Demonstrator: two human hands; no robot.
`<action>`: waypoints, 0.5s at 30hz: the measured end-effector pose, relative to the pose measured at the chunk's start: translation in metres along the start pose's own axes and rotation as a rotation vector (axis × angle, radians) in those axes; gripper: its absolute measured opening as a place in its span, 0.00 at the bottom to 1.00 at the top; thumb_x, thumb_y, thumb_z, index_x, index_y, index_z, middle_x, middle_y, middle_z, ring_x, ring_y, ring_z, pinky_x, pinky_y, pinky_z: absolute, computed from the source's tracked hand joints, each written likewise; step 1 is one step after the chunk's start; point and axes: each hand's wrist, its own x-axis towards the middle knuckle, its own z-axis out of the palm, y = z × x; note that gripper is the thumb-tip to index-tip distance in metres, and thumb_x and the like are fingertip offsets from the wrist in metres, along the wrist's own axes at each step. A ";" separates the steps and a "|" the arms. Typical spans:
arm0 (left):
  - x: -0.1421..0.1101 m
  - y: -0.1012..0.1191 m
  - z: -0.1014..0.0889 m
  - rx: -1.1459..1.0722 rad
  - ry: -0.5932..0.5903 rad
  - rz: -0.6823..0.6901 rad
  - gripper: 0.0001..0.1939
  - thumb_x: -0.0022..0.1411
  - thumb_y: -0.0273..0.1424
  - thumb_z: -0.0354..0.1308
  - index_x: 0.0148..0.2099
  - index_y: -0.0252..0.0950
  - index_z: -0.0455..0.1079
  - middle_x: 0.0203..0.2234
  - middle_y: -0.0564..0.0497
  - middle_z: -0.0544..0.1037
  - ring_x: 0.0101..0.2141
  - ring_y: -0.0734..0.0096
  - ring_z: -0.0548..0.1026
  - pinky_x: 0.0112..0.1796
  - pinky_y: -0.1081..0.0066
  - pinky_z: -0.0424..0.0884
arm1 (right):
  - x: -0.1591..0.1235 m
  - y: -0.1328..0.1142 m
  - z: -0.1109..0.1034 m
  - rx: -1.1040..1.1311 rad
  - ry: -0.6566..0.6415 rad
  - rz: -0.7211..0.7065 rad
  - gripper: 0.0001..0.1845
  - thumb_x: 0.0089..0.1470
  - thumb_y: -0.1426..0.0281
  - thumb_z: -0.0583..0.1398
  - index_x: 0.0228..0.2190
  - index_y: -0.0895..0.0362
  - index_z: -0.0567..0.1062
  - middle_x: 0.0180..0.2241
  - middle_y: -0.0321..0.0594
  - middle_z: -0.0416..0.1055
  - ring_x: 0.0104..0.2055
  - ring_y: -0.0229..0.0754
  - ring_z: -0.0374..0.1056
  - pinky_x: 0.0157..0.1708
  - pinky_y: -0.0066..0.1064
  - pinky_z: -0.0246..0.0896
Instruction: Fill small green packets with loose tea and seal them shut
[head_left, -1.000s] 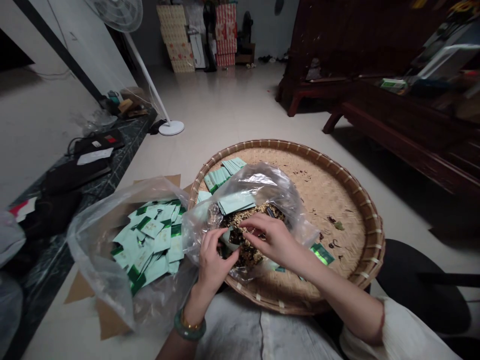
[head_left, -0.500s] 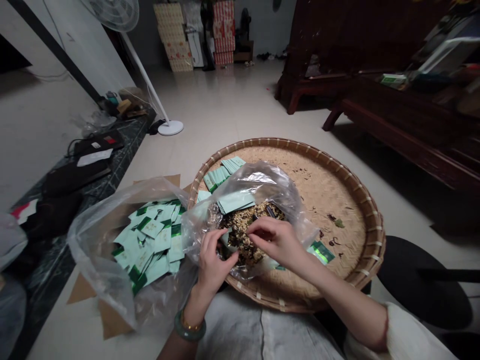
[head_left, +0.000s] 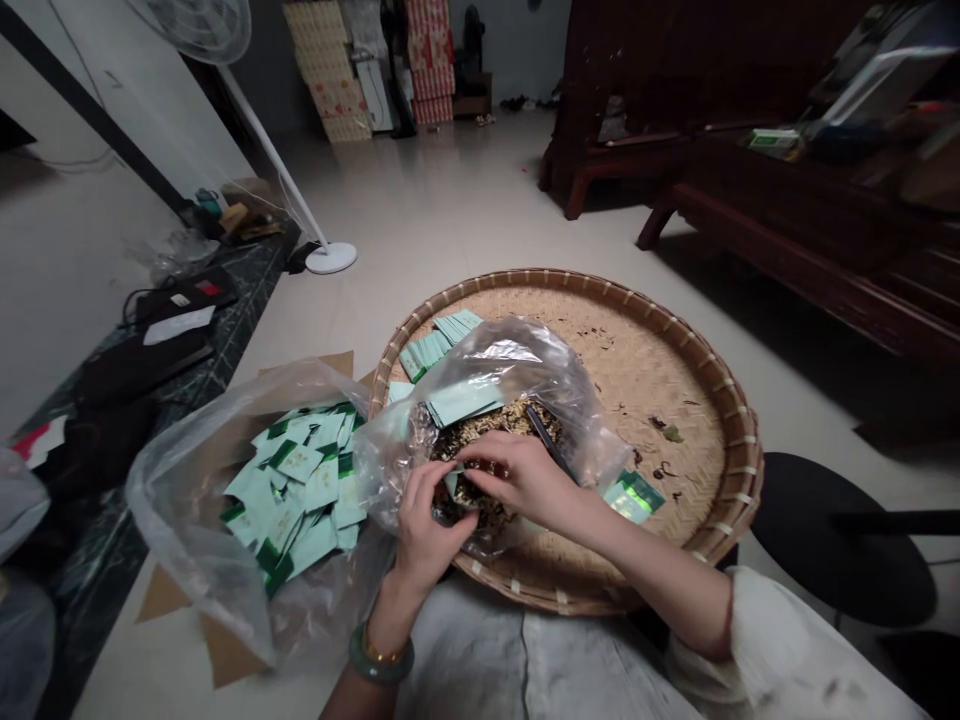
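Note:
My left hand (head_left: 426, 520) grips a small pale green sachet (head_left: 451, 482), held upright between fingers and thumb over a clear plastic bag (head_left: 517, 345). My right hand (head_left: 521, 480) is pinched at the sachet's top edge; what its fingertips hold is hidden. Beneath both hands the bag contains a loose dry mix of dark leaves and pale grains (head_left: 480, 425). A dark pen-like stick (head_left: 547, 440) lies on the mix, just beyond my right hand. A stack of flat sachets (head_left: 463, 402) rests on the bag's far side.
The bag sits in a round woven bamboo tray (head_left: 739, 430) with more sachets (head_left: 634, 497) and leaf scraps. Left of it, a large plastic bag (head_left: 180, 480) holds many green sachets. A white standing fan (head_left: 330, 258) and dark wooden furniture (head_left: 750, 230) stand beyond.
My right hand has moved left from above the mix to the sachet's top, uncovering more of the dark stick. My left hand keeps its hold. The view has shifted slightly.

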 end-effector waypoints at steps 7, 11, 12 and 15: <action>0.002 0.000 -0.002 -0.031 -0.024 -0.080 0.23 0.49 0.24 0.61 0.50 0.38 0.65 0.42 0.46 0.71 0.43 0.61 0.72 0.41 0.63 0.72 | -0.003 -0.001 -0.008 -0.014 0.180 -0.009 0.09 0.54 0.76 0.57 0.34 0.56 0.77 0.34 0.41 0.74 0.37 0.40 0.69 0.39 0.33 0.65; 0.001 -0.001 0.000 -0.026 -0.027 -0.082 0.23 0.50 0.25 0.61 0.49 0.38 0.65 0.41 0.47 0.71 0.43 0.61 0.72 0.43 0.61 0.72 | -0.007 -0.004 -0.012 -0.191 0.056 -0.069 0.09 0.53 0.73 0.60 0.36 0.54 0.79 0.44 0.46 0.70 0.51 0.50 0.61 0.49 0.45 0.61; 0.001 -0.002 0.001 -0.023 -0.025 -0.077 0.23 0.50 0.25 0.61 0.49 0.38 0.65 0.41 0.47 0.71 0.43 0.61 0.72 0.43 0.61 0.72 | -0.006 -0.005 -0.012 -0.234 -0.006 -0.075 0.09 0.53 0.72 0.61 0.36 0.53 0.79 0.46 0.47 0.70 0.54 0.52 0.59 0.51 0.48 0.59; 0.001 -0.002 0.003 -0.017 -0.032 -0.079 0.22 0.50 0.25 0.61 0.49 0.38 0.65 0.41 0.47 0.71 0.43 0.61 0.72 0.44 0.61 0.71 | 0.002 -0.009 -0.011 -0.310 -0.141 -0.085 0.08 0.52 0.71 0.62 0.35 0.53 0.80 0.48 0.48 0.69 0.57 0.54 0.56 0.56 0.53 0.53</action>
